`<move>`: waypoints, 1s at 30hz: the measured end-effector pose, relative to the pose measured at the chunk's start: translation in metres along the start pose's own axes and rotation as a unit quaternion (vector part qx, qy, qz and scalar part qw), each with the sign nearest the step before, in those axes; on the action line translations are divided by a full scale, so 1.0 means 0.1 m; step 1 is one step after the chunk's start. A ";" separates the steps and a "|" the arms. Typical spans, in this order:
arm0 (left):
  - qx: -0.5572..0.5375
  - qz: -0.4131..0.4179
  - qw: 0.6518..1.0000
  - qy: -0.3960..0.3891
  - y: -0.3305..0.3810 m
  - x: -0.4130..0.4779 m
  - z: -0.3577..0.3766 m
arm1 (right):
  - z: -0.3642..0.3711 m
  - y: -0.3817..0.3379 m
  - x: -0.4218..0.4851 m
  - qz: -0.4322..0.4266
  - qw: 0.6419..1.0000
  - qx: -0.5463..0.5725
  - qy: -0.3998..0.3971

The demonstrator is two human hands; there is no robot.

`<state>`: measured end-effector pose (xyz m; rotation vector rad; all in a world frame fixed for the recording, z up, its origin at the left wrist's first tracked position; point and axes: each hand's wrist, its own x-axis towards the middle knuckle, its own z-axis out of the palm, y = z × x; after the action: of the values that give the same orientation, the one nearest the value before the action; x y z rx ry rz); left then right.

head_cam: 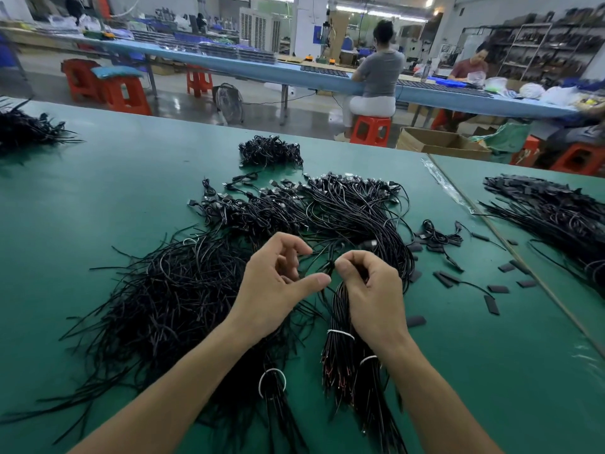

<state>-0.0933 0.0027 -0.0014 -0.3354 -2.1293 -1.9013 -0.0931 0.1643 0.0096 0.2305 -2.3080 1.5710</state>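
A big heap of thin black cables [183,290] covers the middle of the green table [98,198]. My left hand [278,283] hovers over it with thumb stretched right and fingers loosely curled, nothing held. My right hand [370,290] pinches a thin black cable [330,267] between thumb and forefinger, above a bundle of black cables [340,362] tied with white bands. Cables with plug ends [327,204] fan out behind both hands.
A small cable pile [270,152] lies farther back, another [26,129] at far left, another [553,211] on the right. Short black sleeve pieces [491,303] are scattered to the right. Two people sit at a blue bench [294,73] beyond, with red stools [370,131].
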 end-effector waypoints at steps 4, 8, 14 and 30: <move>-0.001 -0.063 0.997 -0.054 0.00 -0.04 0.07 | 0.01 -0.09 0.00 -0.044 0.999 -0.016 0.016; -0.009 -0.103 0.993 -0.056 -0.01 -0.03 0.11 | 0.07 -0.15 -0.06 -0.070 0.997 -0.014 -0.010; -0.109 -0.047 0.991 -0.068 -0.10 -0.03 0.04 | 0.10 -0.14 -0.09 -0.096 0.992 -0.057 -0.054; -0.195 -0.152 0.965 -0.091 0.04 0.02 -0.07 | 0.11 -0.07 -0.08 -0.023 0.998 -0.020 -0.050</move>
<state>-0.0935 -0.0043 0.0033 -0.2793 -1.9948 -2.5655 -0.0858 0.1506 0.0091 0.3586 -2.3899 1.5208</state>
